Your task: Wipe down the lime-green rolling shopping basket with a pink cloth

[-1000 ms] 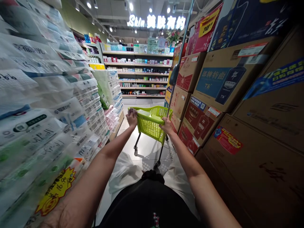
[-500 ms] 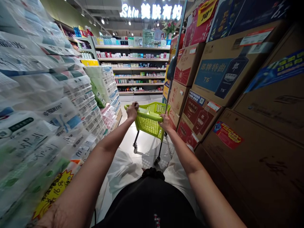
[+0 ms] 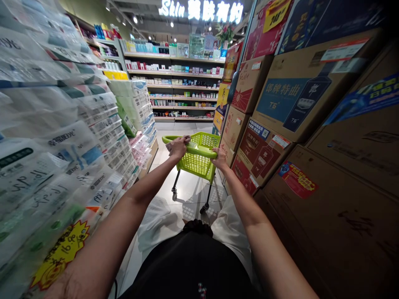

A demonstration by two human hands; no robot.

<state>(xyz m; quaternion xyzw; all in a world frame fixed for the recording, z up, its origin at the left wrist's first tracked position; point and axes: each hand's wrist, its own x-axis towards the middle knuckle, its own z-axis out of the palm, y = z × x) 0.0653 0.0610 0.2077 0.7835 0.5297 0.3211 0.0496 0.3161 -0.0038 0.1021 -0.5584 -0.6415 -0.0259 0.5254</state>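
Observation:
A lime-green plastic shopping cart [image 3: 198, 164] on black wheels stands in the aisle ahead of me. My left hand [image 3: 177, 146] is closed over the left end of its near rim. My right hand [image 3: 220, 158] grips the right end of the same rim. A pale flat pack [image 3: 190, 145] lies inside the basket near my left hand. Both my arms are stretched forward over my black top and light trousers.
Stacked tissue packs in plastic [image 3: 77, 124] wall the left side, with a yellow price tag [image 3: 59, 255] low down. Cardboard liquor cartons [image 3: 280, 104] tower on the right. Shelves of skincare goods [image 3: 174, 83] cross the aisle's far end, with a tiled floor [image 3: 190, 193] between.
The cart and both hands have rolled forward down the aisle. My left hand has shifted a little to the right along the rim. The far shelves look nearer.

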